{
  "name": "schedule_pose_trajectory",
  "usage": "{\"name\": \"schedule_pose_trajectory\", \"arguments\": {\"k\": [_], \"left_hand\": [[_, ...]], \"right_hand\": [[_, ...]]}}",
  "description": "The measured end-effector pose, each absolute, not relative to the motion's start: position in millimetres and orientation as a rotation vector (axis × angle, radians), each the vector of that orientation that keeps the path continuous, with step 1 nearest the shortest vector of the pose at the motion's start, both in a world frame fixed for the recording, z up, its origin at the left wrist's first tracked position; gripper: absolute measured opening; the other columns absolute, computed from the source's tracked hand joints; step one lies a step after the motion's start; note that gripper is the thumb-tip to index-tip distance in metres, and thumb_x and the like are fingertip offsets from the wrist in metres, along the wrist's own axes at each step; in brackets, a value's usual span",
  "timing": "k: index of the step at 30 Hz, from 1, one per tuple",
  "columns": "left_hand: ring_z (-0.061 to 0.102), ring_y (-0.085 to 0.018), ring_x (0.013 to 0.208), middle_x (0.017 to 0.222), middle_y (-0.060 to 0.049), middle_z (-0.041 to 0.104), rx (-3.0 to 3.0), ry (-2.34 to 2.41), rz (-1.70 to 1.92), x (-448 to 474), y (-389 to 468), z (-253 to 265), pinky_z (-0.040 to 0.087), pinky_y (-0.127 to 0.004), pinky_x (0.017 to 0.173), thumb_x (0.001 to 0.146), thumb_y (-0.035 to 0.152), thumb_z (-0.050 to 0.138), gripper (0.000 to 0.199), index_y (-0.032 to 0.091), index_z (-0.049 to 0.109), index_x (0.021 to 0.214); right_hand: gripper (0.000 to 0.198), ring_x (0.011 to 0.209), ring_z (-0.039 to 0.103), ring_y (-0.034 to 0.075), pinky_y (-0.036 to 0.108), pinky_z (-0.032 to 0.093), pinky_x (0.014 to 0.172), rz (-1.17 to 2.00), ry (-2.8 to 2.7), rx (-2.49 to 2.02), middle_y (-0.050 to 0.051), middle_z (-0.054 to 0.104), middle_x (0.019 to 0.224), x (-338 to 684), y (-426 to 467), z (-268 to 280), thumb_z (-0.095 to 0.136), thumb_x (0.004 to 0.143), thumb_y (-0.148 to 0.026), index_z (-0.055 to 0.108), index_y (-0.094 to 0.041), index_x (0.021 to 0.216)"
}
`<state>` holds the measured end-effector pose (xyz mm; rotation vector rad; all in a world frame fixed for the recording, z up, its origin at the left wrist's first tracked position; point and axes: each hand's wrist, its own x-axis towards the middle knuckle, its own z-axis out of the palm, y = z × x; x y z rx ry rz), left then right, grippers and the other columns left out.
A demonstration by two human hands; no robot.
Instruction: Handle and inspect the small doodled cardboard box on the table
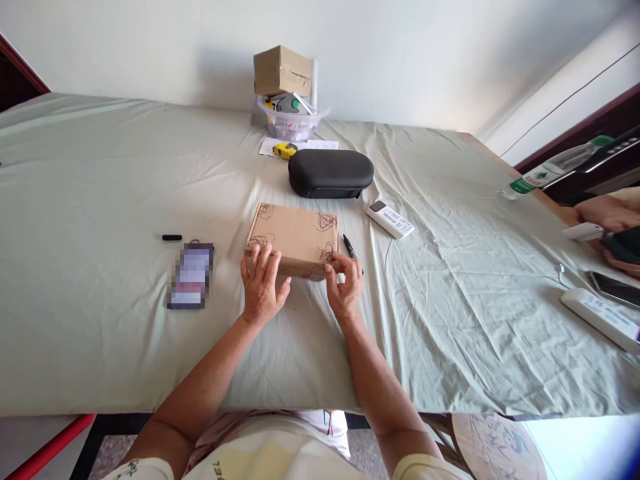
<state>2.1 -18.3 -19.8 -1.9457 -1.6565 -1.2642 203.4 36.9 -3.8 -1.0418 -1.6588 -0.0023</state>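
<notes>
— What was the surface like?
— A table (pixel 100 300) draped in a pale green, creased cloth, pushed against a white wall. A black case (pixel 331 173) and a clear tub (pixel 291 124) with a second carton (pixel 281 70) on it sat at the far side.

— Anything hard to make out?
— The phone (pixel 191 275) was blurred, and a bottle (pixel 555 167) at the right edge was partly cut off.

— And the box?
— A flat brown cardboard box (pixel 295 237) with dark scribbles at its corners lay mid-table, a black marker (pixel 351 251) just beside it. The left hand (pixel 262 288) lay spread, fingers on its near edge; the right hand (pixel 344 285) pinched the near right corner.
</notes>
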Motion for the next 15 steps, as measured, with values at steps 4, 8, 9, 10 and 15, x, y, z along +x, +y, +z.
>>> {"name": "schedule_pose_trajectory", "arguments": {"k": [4, 8, 9, 10, 15], "left_hand": [[0.01, -0.041, 0.17, 0.18, -0.024, 0.017, -1.989, -1.658, -1.392, -2, -17, -22, 0.021, -0.065, 0.134, 0.103, 0.054, 0.058, 0.078, 0.018, 0.033, 0.168], [0.006, -0.039, 0.171, 0.184, -0.016, 0.0, -2.143, -1.556, -1.488, -1, -19, -21, 0.026, -0.062, 0.134, 0.108, 0.047, 0.049, 0.067, 0.023, 0.034, 0.168], [0.008, -0.039, 0.171, 0.184, -0.017, 0.001, -2.157, -1.533, -1.498, -1, -19, -21, 0.027, -0.063, 0.134, 0.107, 0.048, 0.05, 0.067, 0.023, 0.035, 0.168], [0.01, -0.041, 0.17, 0.183, -0.018, 0.003, -2.161, -1.516, -1.501, -1, -19, -20, 0.028, -0.064, 0.133, 0.106, 0.05, 0.054, 0.069, 0.023, 0.036, 0.167], [0.017, -0.045, 0.168, 0.181, -0.024, 0.011, -2.132, -1.553, -1.472, -1, -18, -20, 0.033, -0.065, 0.13, 0.097, 0.05, 0.072, 0.073, 0.021, 0.045, 0.158]], "right_hand": [[0.023, 0.072, 0.067, 0.014, 0.03, 0.062, 0.069, 0.134, -1.792, -0.825, 0.004, 0.071, 0.091, 182, 13, 0, 0.057, 0.107, -0.036, 0.067, -0.022, 0.122], [0.035, 0.078, 0.07, 0.018, 0.034, 0.065, 0.072, 0.268, -1.925, -0.695, 0.006, 0.072, 0.092, 169, 0, -3, 0.054, 0.108, -0.039, 0.063, -0.022, 0.137], [0.036, 0.079, 0.071, 0.019, 0.035, 0.065, 0.074, 0.286, -1.949, -0.703, 0.007, 0.073, 0.093, 168, 0, -4, 0.052, 0.108, -0.038, 0.064, -0.022, 0.138], [0.037, 0.081, 0.072, 0.019, 0.036, 0.066, 0.075, 0.301, -1.969, -0.721, 0.008, 0.074, 0.094, 168, 0, -5, 0.05, 0.109, -0.038, 0.065, -0.022, 0.139], [0.038, 0.08, 0.073, 0.018, 0.033, 0.066, 0.076, 0.298, -2.013, -0.8, 0.009, 0.076, 0.094, 174, 5, -7, 0.044, 0.111, -0.036, 0.072, -0.022, 0.132]]}}
